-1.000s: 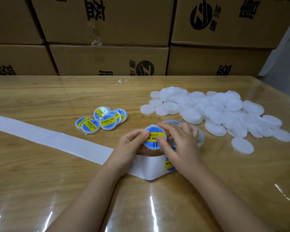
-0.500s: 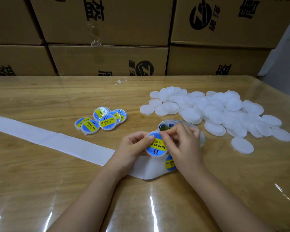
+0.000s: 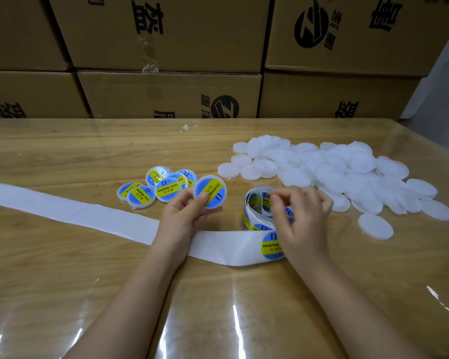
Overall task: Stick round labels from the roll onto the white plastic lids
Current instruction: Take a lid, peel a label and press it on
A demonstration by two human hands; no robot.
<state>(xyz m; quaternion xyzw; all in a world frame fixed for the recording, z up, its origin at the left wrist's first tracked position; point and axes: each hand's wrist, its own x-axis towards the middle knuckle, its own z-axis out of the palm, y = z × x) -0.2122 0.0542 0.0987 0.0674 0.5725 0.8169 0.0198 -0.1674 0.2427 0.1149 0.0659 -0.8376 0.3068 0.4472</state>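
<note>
My left hand (image 3: pixel 184 218) pinches a white lid (image 3: pixel 210 191) by its lower edge and holds it tilted just above the table; a blue and yellow round label covers its face. My right hand (image 3: pixel 303 221) is over the label roll (image 3: pixel 257 211), thumb and forefinger tips close together at the roll's upper edge; whether they grip a label is unclear. One label (image 3: pixel 271 246) sits on the backing strip beside my right wrist. Several labelled lids (image 3: pixel 163 189) lie in a cluster left of the held lid.
A big heap of bare white lids (image 3: pixel 335 174) covers the table's right side, with one lone lid (image 3: pixel 375 226) nearest me. The spent white backing strip (image 3: pixel 75 213) trails off to the left. Cardboard boxes (image 3: pixel 166 92) are stacked along the table's far edge.
My right hand let go of the lid and moved right to the roll. My left hand carried the labelled lid left and up, toward the labelled cluster.
</note>
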